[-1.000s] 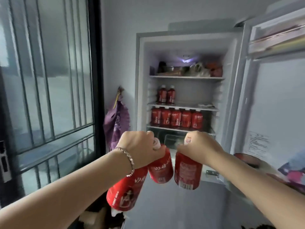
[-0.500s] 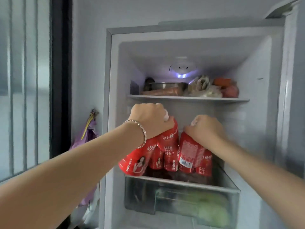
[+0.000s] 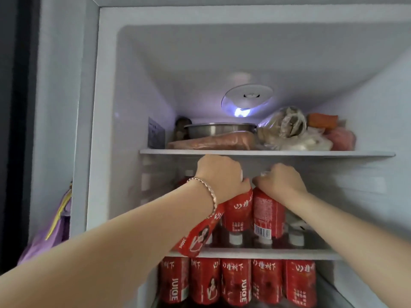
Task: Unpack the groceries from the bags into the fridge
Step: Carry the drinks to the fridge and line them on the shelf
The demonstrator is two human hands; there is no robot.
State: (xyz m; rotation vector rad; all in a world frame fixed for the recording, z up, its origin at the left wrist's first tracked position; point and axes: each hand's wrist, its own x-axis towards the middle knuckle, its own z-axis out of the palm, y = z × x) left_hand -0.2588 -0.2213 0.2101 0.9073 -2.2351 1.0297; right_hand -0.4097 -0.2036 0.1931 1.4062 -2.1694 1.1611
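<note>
Reaching into the open fridge (image 3: 106, 134), my left hand (image 3: 220, 174) clamps two red juice bottles (image 3: 236, 213) by their necks and my right hand (image 3: 281, 182) one, hanging over the middle shelf (image 3: 251, 253), next needing upright placement beside the bottles standing behind.

Three red juice bottles hang by their necks over the fridge's (image 3: 106, 107) middle shelf (image 3: 255, 254) — one tilted toward 7 o'clock (image 3: 196, 237), two upright (image 3: 238, 213) (image 3: 268, 213). Below, five more red bottles (image 3: 236, 282) stand in a row.
</note>
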